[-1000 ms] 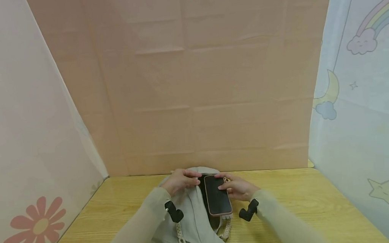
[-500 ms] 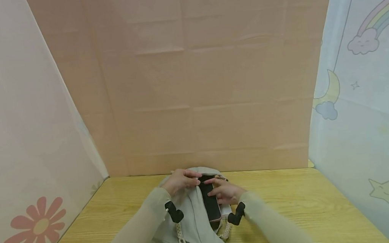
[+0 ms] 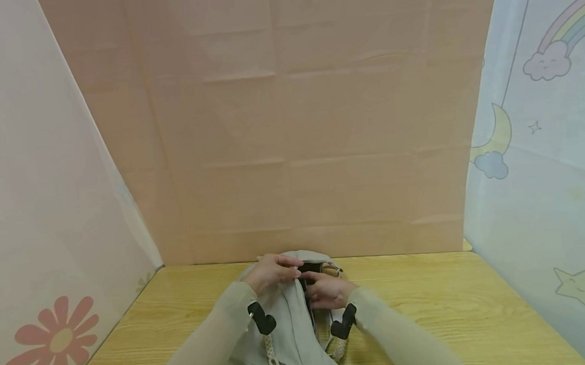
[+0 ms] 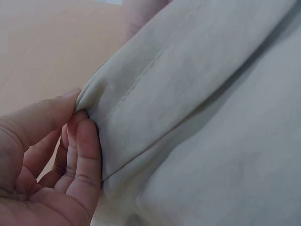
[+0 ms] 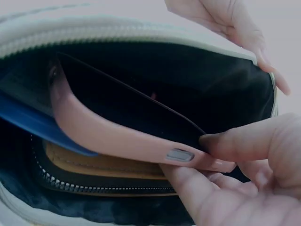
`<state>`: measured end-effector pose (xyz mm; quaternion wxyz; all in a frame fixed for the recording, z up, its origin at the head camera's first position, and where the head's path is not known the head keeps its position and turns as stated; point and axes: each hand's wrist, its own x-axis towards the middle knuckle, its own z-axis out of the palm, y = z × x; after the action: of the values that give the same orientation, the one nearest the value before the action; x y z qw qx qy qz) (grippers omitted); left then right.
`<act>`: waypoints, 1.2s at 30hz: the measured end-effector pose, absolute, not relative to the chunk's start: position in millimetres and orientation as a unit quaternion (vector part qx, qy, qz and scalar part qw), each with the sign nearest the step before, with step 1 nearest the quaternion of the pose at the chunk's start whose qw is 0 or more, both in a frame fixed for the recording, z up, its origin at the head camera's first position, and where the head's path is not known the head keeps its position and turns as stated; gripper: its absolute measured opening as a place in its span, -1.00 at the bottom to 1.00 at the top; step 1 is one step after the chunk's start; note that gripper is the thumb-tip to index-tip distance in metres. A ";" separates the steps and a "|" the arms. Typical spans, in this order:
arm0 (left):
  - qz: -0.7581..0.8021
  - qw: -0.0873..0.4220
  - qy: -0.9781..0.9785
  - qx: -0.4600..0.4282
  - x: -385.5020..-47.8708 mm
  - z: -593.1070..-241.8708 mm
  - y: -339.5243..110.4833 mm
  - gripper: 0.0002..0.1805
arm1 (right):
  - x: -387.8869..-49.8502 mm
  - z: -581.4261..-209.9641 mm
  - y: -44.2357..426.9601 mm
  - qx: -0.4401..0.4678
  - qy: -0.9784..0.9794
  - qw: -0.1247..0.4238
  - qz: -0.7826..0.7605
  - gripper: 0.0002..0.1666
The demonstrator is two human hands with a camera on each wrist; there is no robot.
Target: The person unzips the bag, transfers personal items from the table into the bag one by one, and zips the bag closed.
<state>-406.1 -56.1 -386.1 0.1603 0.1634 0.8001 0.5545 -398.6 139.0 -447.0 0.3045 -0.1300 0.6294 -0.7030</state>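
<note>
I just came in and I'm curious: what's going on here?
A person is busy with a pale grey cloth bag on a wooden table. The left hand pinches the edge of its zippered opening. The right hand grips a pink-cased phone inside the opening, not yet released. A blue item lies alongside it; what that is, I can't tell.

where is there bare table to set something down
Bare table lies right of the right sleeve, up to the rainbow wall, and left of the left sleeve, up to the flower wall. The bag is crowded at its mouth: phone, right hand, left hand.
</note>
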 end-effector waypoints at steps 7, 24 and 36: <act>0.546 0.158 0.806 0.162 -406.3 -387.0 -56.9 -0.62 | -397.6 -439.9 141.2 -0.174 0.593 0.349 -0.704 -0.15; 0.549 0.158 0.804 0.164 -406.3 -387.2 -56.4 -0.62 | -397.2 -439.5 143.0 -0.129 0.667 0.314 -0.663 -0.23; 0.539 0.160 0.811 0.163 -404.8 -387.5 -55.0 -0.61 | -396.5 -442.3 133.0 -0.093 0.701 0.294 -0.643 -0.21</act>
<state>-404.8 -55.0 -387.5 0.1599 0.1630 0.8106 0.5393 -396.5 133.0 -442.3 0.2942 -0.0931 0.7009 -0.6430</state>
